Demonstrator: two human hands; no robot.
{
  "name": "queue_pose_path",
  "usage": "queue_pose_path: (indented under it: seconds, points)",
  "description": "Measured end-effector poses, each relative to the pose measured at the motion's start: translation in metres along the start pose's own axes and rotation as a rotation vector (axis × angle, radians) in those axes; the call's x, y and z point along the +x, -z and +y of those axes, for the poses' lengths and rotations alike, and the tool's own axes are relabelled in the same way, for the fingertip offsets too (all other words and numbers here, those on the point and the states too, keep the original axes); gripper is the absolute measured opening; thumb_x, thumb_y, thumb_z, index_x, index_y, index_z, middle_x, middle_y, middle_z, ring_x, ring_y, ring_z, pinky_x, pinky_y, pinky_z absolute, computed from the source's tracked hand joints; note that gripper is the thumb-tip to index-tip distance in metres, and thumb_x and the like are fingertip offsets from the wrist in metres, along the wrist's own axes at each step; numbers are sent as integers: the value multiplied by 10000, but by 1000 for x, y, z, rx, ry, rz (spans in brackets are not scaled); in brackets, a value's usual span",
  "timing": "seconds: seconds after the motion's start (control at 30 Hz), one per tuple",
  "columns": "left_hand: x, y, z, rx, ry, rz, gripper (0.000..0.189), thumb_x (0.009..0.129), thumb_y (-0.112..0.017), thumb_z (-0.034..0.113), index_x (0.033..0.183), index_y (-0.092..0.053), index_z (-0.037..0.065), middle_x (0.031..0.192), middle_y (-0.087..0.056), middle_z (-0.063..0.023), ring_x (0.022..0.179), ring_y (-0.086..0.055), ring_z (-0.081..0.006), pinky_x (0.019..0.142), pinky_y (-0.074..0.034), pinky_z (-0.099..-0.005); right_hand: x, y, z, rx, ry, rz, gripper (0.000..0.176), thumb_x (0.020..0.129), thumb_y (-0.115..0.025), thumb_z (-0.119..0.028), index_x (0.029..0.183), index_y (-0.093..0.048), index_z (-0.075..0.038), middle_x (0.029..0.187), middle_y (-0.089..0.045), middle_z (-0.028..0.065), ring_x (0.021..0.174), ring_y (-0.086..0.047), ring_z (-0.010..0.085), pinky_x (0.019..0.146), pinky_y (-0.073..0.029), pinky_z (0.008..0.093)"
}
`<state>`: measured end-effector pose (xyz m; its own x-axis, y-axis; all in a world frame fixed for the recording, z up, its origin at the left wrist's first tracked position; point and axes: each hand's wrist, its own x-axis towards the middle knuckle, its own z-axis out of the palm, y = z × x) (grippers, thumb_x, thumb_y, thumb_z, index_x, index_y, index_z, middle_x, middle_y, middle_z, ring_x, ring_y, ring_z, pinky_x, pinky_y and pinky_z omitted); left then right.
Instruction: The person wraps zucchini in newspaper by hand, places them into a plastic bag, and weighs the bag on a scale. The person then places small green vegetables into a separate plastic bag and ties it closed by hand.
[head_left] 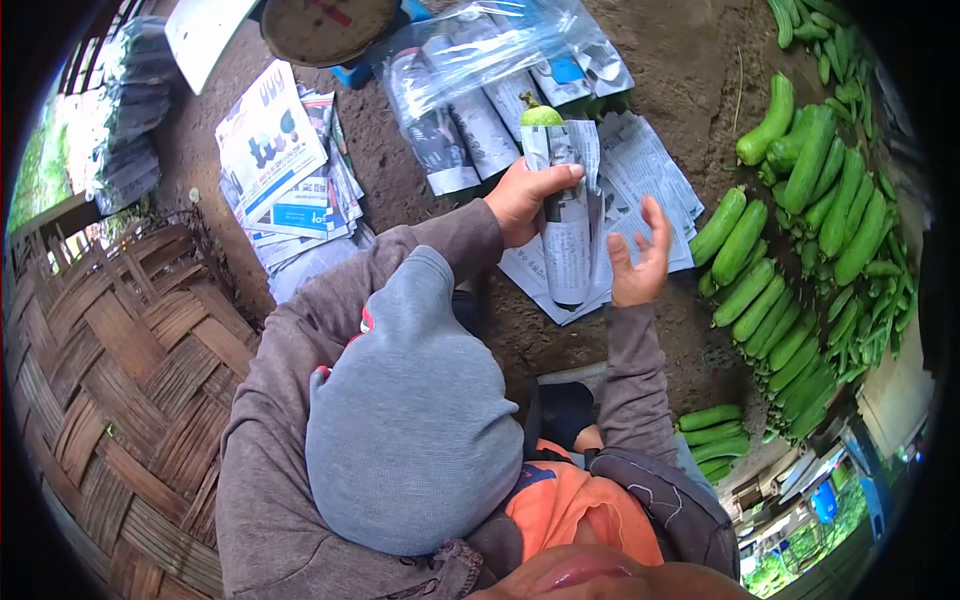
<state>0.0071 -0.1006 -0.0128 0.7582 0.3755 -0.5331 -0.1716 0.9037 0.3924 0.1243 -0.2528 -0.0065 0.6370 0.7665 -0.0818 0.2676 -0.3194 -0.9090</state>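
My left hand (525, 200) is wrapped round the side of a newspaper-wrapped vegetable (568, 245), its thumb lying across the paper. The green stem end (541, 115) sticks out of the roll at the top. Just right of the roll, my right hand (640, 255) is raised with its fingers apart and holds nothing. Beneath both lie loose newspaper sheets (655, 165) on the soil. Several wrapped rolls (485, 130) lie side by side above my left hand, partly under clear plastic (480, 55).
A newspaper stack (270, 150) lies at the left, near a round stool (325, 25). Many long green vegetables (765, 310) are piled at the right, with a few more (715, 435) lower down. Woven bamboo (130, 390) fills the lower left.
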Motion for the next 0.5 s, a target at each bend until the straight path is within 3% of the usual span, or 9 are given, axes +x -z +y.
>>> queue_pose_path:
  seconds: [0.07,0.1,0.2,0.23,0.3,0.37,0.4,0.5]
  points:
    - [3,-4,5,63,-98,80,296,815,-669,169,1060,-548,57,923,-609,-36,838,-588,-147,797,-479,-350,7,-19,2,313,36,-211,834,713,-791,-246,1376,-348,0,1297,-463,155,1224,-432,257,1016,-349,383]
    - [3,-6,5,121,-166,135,287,828,-660,175,1064,-546,58,929,-611,-33,849,-587,-145,812,-470,-341,4,-26,-14,139,53,-335,901,688,-790,-203,1409,-285,-12,1294,-463,177,1213,-448,282,1012,-352,382]
    - [4,11,21,648,-628,212,310,860,-632,204,1112,-537,51,1041,-587,-84,957,-563,-208,847,-437,-354,-1,-48,-3,121,-22,-247,854,683,-762,-141,1395,-311,0,1278,-471,191,1177,-476,291,991,-373,370]
    - [4,24,31,844,-804,249,325,857,-635,208,1124,-534,53,1071,-577,-96,986,-556,-230,856,-431,-365,2,-49,-4,79,12,-216,847,681,-756,-131,1393,-316,-2,1262,-479,189,1156,-489,294,977,-384,367]
    - [-6,59,63,1758,-1078,442,412,820,-654,214,1166,-505,46,1043,-539,-150,976,-518,-300,831,-414,-392,8,-49,-7,-26,65,-198,838,674,-752,-120,1390,-330,-10,1221,-496,184,1109,-513,301,946,-406,363]
    - [-12,76,84,1945,-1030,634,409,777,-654,201,1147,-531,77,1048,-531,-155,988,-507,-330,831,-411,-430,12,-46,-10,-158,109,-236,835,664,-755,-114,1386,-346,-22,1172,-512,178,1058,-532,309,911,-426,358]
    - [-8,86,89,1984,-1002,699,302,777,-621,179,1058,-584,76,989,-567,-131,942,-542,-311,800,-429,-425,12,-48,-10,-151,102,-255,830,659,-756,-111,1385,-360,-37,1123,-516,169,1019,-540,312,883,-439,365]
    - [7,105,101,2145,-874,656,195,784,-605,165,955,-610,73,887,-600,-109,837,-582,-299,733,-464,-405,8,-64,-6,-213,190,-259,834,655,-760,-107,1386,-363,-44,1110,-515,164,1020,-540,314,875,-449,368]
